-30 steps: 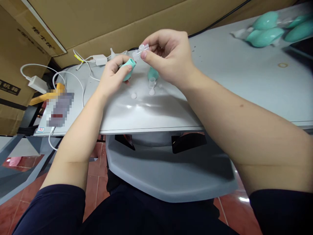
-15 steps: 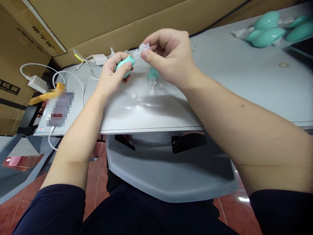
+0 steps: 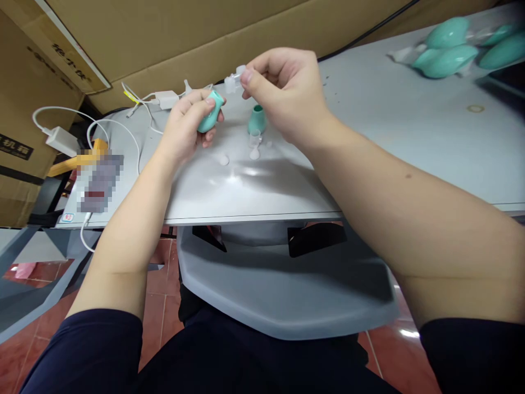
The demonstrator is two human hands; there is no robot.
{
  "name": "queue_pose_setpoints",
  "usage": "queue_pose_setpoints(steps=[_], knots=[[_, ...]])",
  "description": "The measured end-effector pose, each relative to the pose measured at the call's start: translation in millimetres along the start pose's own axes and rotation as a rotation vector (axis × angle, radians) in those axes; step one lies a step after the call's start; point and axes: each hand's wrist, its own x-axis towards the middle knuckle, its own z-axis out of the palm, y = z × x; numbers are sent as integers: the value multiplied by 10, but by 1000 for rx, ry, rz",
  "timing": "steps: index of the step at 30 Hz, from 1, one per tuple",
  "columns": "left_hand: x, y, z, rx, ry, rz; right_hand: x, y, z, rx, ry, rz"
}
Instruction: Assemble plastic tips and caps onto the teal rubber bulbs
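Observation:
My left hand [image 3: 192,117] is wrapped round a small teal squeeze bulb [image 3: 211,114], whose open neck points up. Between the thumb and fingers of my right hand [image 3: 283,90] is a clear plastic connector [image 3: 233,82], held up and apart from the bulb. Below my right hand a second teal bulb [image 3: 257,121] stands on the table with its mouth upward. In front of that bulb is a clear plastic fitting [image 3: 255,138], and near it lie a white round piece [image 3: 255,154] and another small white piece [image 3: 224,160].
Several larger teal bulbs [image 3: 447,61] in clear wrapping lie at the back right of the grey table [image 3: 389,131]. A tan ring [image 3: 476,109] is on the right. White cables with adapters [image 3: 63,140] and a blurred phone [image 3: 102,183] occupy the left. Cardboard [image 3: 184,38] stands behind.
The connector has turned in my right hand and moved slightly up. My left hand has tilted the bulb more upright. The standing bulb's mouth has come into view.

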Motion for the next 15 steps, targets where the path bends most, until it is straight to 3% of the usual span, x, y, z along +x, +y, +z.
queue_pose_setpoints(steps=[7,15], knots=[[127,-184,-145,317,-23,47,15,66,-20,-24,-96,22],[126,-189,-250,562,-43,282,27,97,-155,-107,-238,-83]])
